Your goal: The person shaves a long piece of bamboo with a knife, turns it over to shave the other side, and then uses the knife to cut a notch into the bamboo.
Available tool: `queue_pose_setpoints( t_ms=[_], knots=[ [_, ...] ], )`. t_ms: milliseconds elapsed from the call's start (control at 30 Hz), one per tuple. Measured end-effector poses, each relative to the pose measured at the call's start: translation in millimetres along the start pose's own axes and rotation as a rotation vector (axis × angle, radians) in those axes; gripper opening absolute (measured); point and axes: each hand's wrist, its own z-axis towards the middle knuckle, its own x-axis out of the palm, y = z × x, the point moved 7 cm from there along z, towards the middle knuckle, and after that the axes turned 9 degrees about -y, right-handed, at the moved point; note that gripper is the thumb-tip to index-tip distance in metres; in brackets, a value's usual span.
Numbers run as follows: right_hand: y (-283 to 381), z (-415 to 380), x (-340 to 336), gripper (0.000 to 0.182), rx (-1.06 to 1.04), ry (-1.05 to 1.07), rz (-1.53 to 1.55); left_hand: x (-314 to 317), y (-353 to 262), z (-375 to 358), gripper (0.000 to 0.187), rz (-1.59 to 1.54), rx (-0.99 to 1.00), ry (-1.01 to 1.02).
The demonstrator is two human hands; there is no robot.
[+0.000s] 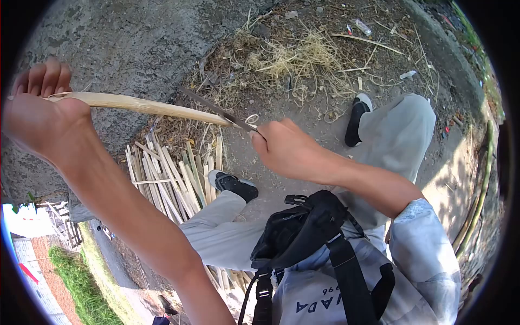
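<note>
My left hand (46, 108), at the far left of the head view, is closed around one end of a long pale bamboo strip (138, 104). The strip slants slightly down to the right across the view. In my right hand (287, 147) is a dark-bladed knife (208, 106), its handle hidden in the closed fingers. The blade crosses the strip near its right end and appears to touch it. A thin curled shaving (252, 118) stands out beside the blade, close to my right knuckles.
Split bamboo strips (172, 179) lie in a pile beside my shoe (233, 184). Fine shavings (300, 58) cover the dirt ahead, with a clear plastic bottle (363, 27) beyond. A rough concrete slab (135, 49) fills the upper left. A black bag (298, 227) hangs at my front.
</note>
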Motion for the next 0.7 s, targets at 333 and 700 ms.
queue_pose_setpoints(
  t_ms=[333, 700],
  knots=[
    [-56, 3, 25, 0.033, 0.099, 0.058, 0.019, -9, 0, -2, 0.028, 0.007, -0.023, -0.068],
    [-69, 0, 46, 0.031, 0.091, 0.053, -0.007, -21, 1, 8, 0.027, -0.021, -0.06, 0.084]
  ],
)
